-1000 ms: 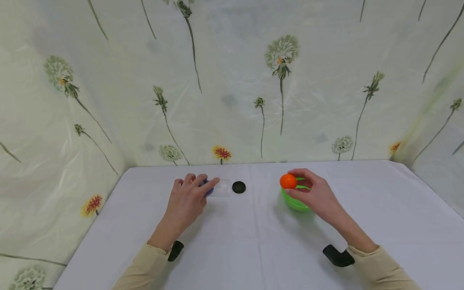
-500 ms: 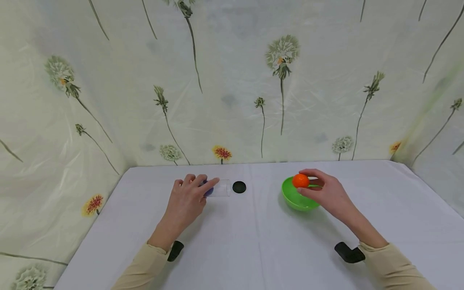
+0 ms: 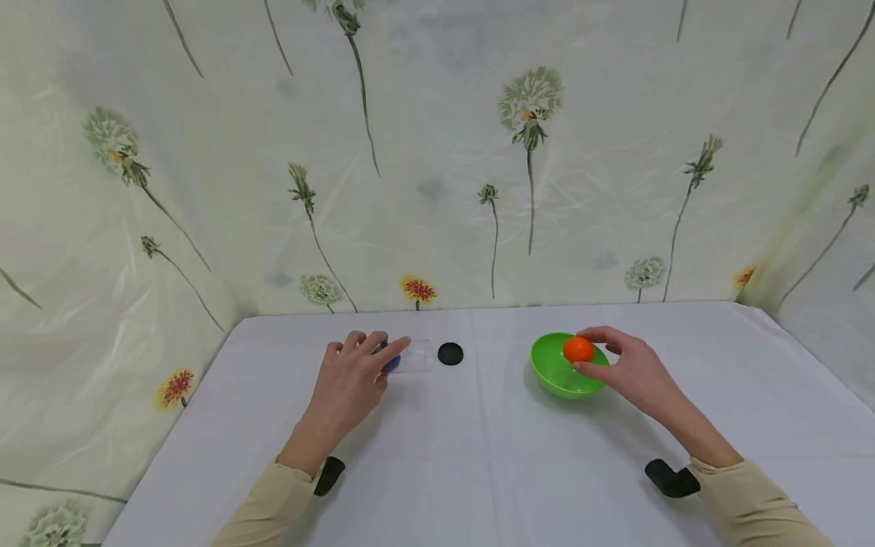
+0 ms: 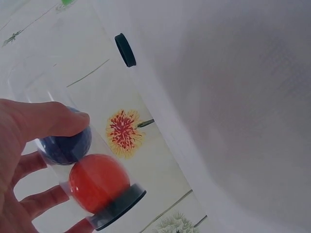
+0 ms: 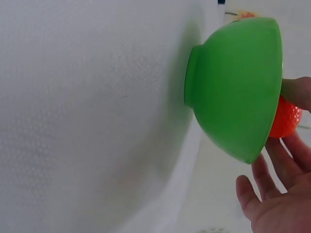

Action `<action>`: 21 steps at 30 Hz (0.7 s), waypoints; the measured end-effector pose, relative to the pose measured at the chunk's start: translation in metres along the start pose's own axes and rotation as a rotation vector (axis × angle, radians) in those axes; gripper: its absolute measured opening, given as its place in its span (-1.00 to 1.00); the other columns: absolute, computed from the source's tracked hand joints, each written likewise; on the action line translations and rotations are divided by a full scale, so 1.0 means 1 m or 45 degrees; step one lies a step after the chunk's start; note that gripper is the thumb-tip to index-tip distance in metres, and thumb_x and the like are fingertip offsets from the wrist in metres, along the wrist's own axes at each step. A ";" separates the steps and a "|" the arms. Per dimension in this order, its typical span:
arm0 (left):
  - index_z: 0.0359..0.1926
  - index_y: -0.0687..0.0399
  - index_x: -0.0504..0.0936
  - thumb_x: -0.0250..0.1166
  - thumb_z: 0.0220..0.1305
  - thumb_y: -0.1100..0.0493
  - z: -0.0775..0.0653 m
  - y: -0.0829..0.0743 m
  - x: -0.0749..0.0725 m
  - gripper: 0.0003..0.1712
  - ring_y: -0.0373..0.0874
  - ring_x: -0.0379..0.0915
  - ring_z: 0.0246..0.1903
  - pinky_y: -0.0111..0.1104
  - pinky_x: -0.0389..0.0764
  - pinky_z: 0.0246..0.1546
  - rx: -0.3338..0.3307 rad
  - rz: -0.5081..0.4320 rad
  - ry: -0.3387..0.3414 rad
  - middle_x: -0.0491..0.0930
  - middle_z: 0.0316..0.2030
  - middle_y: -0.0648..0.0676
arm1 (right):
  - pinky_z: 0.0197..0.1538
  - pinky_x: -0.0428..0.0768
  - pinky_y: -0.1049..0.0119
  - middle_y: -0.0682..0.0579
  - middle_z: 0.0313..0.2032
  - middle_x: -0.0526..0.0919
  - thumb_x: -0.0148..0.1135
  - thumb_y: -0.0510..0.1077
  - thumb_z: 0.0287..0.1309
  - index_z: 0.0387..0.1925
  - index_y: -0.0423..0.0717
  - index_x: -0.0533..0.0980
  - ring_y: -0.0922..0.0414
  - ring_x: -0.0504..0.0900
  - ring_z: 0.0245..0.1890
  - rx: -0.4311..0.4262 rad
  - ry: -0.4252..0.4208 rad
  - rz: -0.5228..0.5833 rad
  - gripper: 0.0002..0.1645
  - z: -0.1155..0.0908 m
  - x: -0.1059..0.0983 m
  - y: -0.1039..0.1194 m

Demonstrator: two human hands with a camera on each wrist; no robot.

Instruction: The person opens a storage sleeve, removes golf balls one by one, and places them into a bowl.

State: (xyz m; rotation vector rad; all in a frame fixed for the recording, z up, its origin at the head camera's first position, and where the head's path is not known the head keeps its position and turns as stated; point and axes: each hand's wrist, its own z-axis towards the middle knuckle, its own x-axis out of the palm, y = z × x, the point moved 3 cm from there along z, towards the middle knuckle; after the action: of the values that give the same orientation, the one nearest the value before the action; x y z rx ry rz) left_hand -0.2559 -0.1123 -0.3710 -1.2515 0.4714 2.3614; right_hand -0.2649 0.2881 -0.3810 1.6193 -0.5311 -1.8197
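Observation:
My left hand (image 3: 352,384) grips a clear plastic tube (image 3: 421,355) that lies sideways over the table at left of centre. In the left wrist view the tube contains a dark blue ball (image 4: 65,149) under my thumb and an orange-red ball (image 4: 98,180), with a dark cap (image 4: 121,206) on that end. My right hand (image 3: 636,376) pinches an orange golf ball (image 3: 578,349) between thumb and fingers, over the right side of a green bowl (image 3: 562,386). Dimples show on this ball in the right wrist view, where the bowl's wall partly hides it.
A round dark lid (image 3: 450,353) lies on the white tablecloth (image 3: 478,456) just right of the tube's clear end. Behind the table hangs a flower-printed sheet (image 3: 437,190). Black camera mounts (image 3: 671,479) sit at both wrists.
My right hand has moved right with the orange golf ball, from the bowl's left rim to over its right side, and slightly lower. The left hand and tube have stayed nearly still.

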 end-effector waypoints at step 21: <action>0.25 -0.24 0.54 0.46 0.05 0.30 -0.002 0.000 0.003 -0.28 0.06 0.42 -0.05 -0.06 0.49 -0.26 -0.012 -0.008 0.010 0.54 0.00 0.01 | 0.13 0.32 -0.26 -0.22 0.15 0.54 0.41 -0.06 0.11 0.11 -0.13 0.55 -0.26 0.36 0.20 -0.030 0.069 -0.108 -0.47 0.008 0.011 -0.017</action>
State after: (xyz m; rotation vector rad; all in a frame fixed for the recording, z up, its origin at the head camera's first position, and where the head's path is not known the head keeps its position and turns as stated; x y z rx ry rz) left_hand -0.2559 -0.1130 -0.3751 -1.2651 0.4593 2.3569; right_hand -0.2766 0.2917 -0.3989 1.6931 -0.4209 -1.8300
